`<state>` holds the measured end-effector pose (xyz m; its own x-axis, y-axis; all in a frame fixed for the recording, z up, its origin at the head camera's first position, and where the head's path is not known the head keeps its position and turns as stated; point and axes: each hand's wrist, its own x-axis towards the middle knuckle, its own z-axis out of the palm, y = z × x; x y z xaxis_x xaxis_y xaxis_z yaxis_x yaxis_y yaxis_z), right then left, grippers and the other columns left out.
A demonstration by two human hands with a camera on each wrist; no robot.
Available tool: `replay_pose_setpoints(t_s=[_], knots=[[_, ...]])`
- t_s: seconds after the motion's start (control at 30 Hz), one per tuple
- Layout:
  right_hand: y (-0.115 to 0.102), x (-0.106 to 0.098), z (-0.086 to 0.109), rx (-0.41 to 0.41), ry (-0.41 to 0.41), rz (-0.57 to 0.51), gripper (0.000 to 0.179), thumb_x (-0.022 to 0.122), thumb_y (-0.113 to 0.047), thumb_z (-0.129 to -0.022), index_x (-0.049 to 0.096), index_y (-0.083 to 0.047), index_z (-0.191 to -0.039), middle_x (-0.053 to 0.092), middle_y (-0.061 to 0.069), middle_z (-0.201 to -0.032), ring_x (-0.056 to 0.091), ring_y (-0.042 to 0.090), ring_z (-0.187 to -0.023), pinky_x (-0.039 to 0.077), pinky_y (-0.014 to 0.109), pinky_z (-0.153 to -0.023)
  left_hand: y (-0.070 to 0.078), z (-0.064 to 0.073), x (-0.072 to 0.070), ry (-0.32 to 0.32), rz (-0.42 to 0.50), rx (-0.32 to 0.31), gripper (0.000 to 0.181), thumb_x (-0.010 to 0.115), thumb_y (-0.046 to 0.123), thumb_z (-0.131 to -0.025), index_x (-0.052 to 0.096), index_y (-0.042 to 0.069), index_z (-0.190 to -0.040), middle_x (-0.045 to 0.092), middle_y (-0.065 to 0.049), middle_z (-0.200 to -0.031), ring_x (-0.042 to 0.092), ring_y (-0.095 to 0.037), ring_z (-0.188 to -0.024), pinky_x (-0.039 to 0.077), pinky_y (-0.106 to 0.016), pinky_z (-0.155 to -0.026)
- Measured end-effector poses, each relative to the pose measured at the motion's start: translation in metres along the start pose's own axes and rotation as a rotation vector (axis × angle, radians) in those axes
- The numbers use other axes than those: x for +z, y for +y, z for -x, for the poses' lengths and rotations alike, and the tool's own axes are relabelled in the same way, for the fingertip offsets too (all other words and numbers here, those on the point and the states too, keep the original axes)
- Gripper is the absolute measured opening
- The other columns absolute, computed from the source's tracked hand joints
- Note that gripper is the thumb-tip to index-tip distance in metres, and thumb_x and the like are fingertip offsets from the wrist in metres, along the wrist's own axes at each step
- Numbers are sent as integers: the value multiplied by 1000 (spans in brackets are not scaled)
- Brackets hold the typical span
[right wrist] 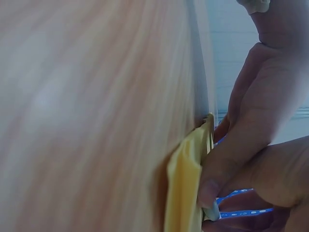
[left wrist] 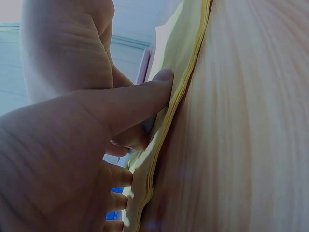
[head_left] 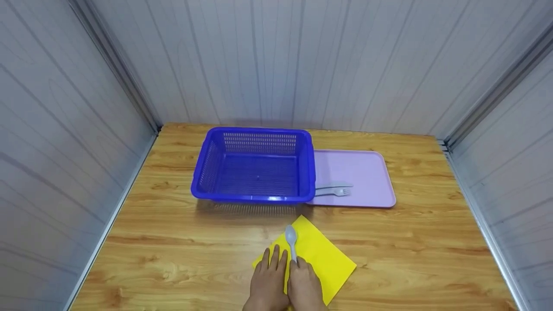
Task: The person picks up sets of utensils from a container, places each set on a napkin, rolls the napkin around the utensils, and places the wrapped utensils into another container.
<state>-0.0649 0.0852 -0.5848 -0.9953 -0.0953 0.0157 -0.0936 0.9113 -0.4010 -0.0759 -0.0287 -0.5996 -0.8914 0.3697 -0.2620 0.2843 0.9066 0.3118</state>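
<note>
A yellow paper napkin (head_left: 322, 255) lies turned cornerwise on the table, its stacked layers showing along the edge in the left wrist view. My left hand (head_left: 268, 280) rests over its left part with the fingers straight and a little spread. In the left wrist view, the thumb (left wrist: 145, 99) of that hand presses near the napkin's edge. Close beside it, my right hand (head_left: 304, 283) grips a pale plastic spoon (head_left: 291, 236) by the handle, low over the napkin. The spoon's bowl points away from me, and most of its handle is hidden under the fingers.
Beyond the hands stands a blue plastic basket (head_left: 254, 200) with slotted sides. Next to it, a pink tray (head_left: 367, 172) reaches partly behind the basket. A pale fork (head_left: 341, 191) and a knife (head_left: 341, 185) lie on the tray. Panel walls (head_left: 276, 65) enclose the wooden table.
</note>
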Motion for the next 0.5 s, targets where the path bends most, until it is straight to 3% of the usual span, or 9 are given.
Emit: replay_pose_setpoints(t_s=[0.17,0.33,0.5], knots=[[-1,0,-1,26,-22,-14,24,74,-5,-83,70,8,-103,64,15,-91,63,24,-74,56,34,-59,1,1,0,27,8,9,73,60,37,-88,33,13,-152,24,-11,-158,21,-38,-142,30,-50,-109],[1,0,1,8,-36,-29,24,73,-3,-83,69,7,-105,65,14,-90,63,23,-74,55,34,-59,0,0,2,43,5,10,76,62,39,-86,35,12,-151,25,-13,-157,21,-38,-142,30,-50,-108],[4,-5,2,-3,-101,-109,33,75,-2,-80,67,10,-109,65,21,-98,65,31,-86,56,41,-70,0,2,1,64,1,21,79,64,39,-83,35,11,-151,26,-13,-157,22,-39,-141,31,-51,-107]])
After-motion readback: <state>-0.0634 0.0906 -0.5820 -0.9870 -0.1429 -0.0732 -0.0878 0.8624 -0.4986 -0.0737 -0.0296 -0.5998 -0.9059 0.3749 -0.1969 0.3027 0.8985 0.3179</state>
